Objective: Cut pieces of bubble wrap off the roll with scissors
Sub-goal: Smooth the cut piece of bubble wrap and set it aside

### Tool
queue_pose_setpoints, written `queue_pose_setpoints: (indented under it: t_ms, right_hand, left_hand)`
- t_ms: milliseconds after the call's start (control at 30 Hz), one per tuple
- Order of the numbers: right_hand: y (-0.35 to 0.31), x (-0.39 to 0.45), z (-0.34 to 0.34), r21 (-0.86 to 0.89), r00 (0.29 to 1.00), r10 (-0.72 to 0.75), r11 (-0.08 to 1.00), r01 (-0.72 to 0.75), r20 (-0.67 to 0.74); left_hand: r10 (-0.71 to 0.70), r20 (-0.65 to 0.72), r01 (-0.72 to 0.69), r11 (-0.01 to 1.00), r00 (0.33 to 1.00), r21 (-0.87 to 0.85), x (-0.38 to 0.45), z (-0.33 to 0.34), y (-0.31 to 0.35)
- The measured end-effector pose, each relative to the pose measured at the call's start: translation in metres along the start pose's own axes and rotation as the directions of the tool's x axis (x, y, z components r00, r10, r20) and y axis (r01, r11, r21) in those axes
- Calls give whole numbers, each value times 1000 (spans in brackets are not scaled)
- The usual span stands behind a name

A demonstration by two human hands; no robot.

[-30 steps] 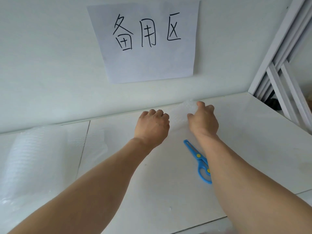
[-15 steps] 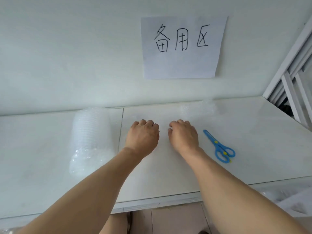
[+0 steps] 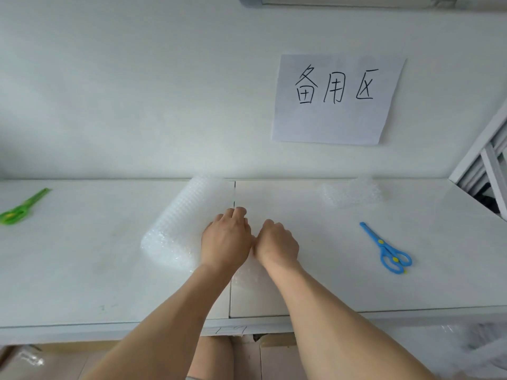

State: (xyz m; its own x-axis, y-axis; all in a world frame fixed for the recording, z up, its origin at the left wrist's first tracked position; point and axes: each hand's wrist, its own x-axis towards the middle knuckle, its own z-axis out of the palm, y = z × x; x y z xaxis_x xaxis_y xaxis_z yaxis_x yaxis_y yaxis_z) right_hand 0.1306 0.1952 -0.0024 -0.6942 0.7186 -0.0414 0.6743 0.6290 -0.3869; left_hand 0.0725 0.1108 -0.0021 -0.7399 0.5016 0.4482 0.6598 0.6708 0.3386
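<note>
Drawing the loose sheet off the bubble wrap roll at centre frame, both hands have curled fingers on its edge, apparently pinching it. Pull evenly and flat across the worktop; blue scissors lie untouched at right.

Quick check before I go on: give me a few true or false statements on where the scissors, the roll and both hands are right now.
1. The blue scissors lie on the table, right of both hands. True.
2. The right hand holds the blue scissors. False: they lie untouched, apart from it.
3. The bubble wrap roll lies beside the left hand. True.
4. Green scissors sit at the far left. True.
5. The cut piece lies on the roll. False: it lies near the wall, far right of it.
</note>
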Motion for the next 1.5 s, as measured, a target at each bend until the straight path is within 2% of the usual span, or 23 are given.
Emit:
queue_pose_setpoints:
  t_ms: [167,333,400,500,633,767,967,1033,1100,1233,1333,1400,1500]
  right_hand:
    - [0,-3,4,62,1000,9,998,-8,-5]
    - [5,-5,6,145,1000,10,989,-6,-25]
    - [9,-3,1,248,999,37,968,-30,-24]
    - [14,2,-8,378,998,56,925,-44,-20]
    - [15,4,-12,689,991,128,714,-126,49]
    - [15,7,-19,810,968,213,540,-230,133]
    - [20,12,-24,838,955,228,469,-279,190]
    - [21,13,-23,849,948,243,438,-295,204]
    - [21,10,-21,866,940,242,383,-321,241]
    - [18,-2,-28,866,899,237,266,-424,367]
    - [15,-13,-32,843,888,186,281,-459,421]
    - [12,-17,-29,848,899,143,298,-438,415]
    - [14,-19,-26,898,927,147,237,-371,344]
  left_hand:
    - [40,43,-40,999,998,17,0,-8,-18]
    - [238,98,-253,951,966,180,-3,-7,-42]
    - [250,137,-279,922,958,267,-5,-12,-51]
    - [176,274,-270,893,946,359,-8,-28,-53]
    - [97,316,-226,888,944,401,-8,-37,-44]
    - [118,394,-257,911,912,322,-7,-45,-44]
    - [208,569,-439,845,796,306,-9,-57,-54]
    - [222,553,-455,828,803,328,-9,-59,-57]
    - [227,480,-421,839,847,345,-9,-59,-58]
    - [150,419,-324,864,896,385,-11,-53,-55]
    - [105,399,-279,869,911,408,-12,-49,-50]
    - [110,380,-274,869,918,411,-13,-48,-46]
    - [135,391,-304,860,910,410,-13,-50,-40]
